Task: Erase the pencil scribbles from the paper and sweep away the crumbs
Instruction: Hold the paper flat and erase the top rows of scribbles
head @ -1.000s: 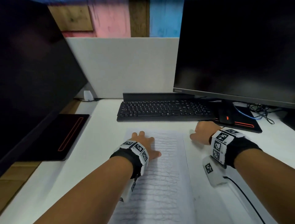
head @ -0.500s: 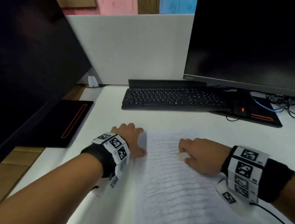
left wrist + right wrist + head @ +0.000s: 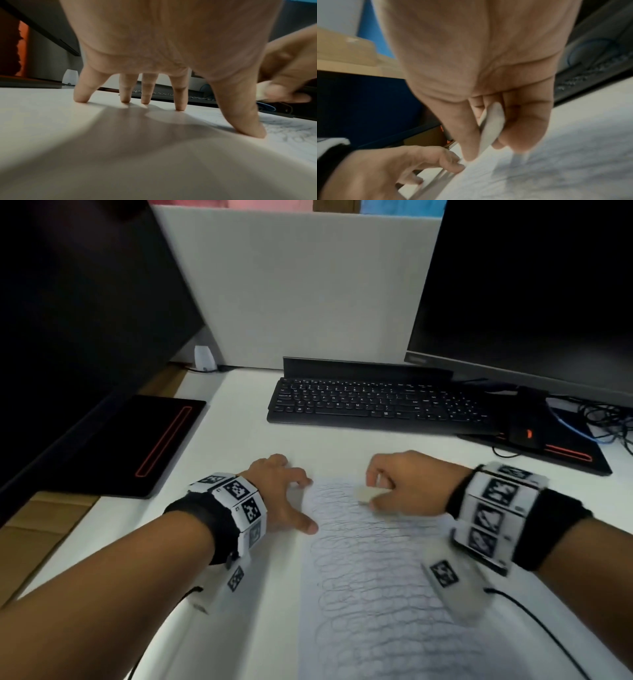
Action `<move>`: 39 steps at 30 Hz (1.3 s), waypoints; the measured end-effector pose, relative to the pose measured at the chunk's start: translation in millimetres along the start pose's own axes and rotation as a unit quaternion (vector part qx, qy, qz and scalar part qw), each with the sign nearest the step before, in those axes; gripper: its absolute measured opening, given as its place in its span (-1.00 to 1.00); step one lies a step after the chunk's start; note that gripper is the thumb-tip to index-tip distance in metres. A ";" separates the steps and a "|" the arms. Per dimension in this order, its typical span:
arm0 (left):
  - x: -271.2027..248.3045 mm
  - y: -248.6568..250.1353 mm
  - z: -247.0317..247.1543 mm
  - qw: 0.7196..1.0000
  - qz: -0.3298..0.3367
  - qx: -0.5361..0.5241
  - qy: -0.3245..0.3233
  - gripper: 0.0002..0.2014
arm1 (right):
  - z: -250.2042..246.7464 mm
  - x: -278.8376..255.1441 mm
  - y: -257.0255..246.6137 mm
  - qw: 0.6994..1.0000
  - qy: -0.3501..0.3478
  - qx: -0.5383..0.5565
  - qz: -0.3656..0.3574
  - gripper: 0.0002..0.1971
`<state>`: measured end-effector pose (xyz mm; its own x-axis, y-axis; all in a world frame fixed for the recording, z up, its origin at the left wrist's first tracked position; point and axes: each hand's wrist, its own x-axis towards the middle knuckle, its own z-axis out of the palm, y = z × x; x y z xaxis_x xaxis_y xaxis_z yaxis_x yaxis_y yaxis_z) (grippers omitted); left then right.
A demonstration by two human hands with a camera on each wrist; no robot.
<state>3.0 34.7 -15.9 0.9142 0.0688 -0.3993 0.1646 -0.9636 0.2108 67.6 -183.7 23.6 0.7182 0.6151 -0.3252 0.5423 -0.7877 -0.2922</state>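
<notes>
Head view: paper point(image 3: 376, 594) lies at 6 o'clock from the keyboard point(image 3: 370, 405), scribbles intact. Left wrist view: left hand point(image 3: 163, 54) spread wide, fingertips point(image 3: 179, 108) pinning the sheet's edge, evidently against sliding. Right wrist view: right hand point(image 3: 479, 81) pinches the eraser point(image 3: 491, 125), poised over the paper's top.

White desk point(image 3: 239, 460), grey partition panel point(image 3: 298, 285) at the far edge, dark monitor point(image 3: 534, 285) far right, another dark screen point(image 3: 78, 313) at left, black keyboard point(image 3: 373, 405) between them, tangled cables point(image 3: 606, 419) far right, wooden floor point(image 3: 37, 529) near left.
</notes>
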 end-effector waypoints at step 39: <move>16.0 -4.8 0.1 0.999 0.021 0.022 0.029 -0.10 | 45.3 70.8 -32.8 0.881 0.122 0.433 0.147 -0.95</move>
<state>16.7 40.4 -23.4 0.9400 0.0409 -0.3387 0.1095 -0.9764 0.1861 80.9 -112.7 -30.7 0.9016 0.2809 -0.3288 -0.1420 -0.5257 -0.8387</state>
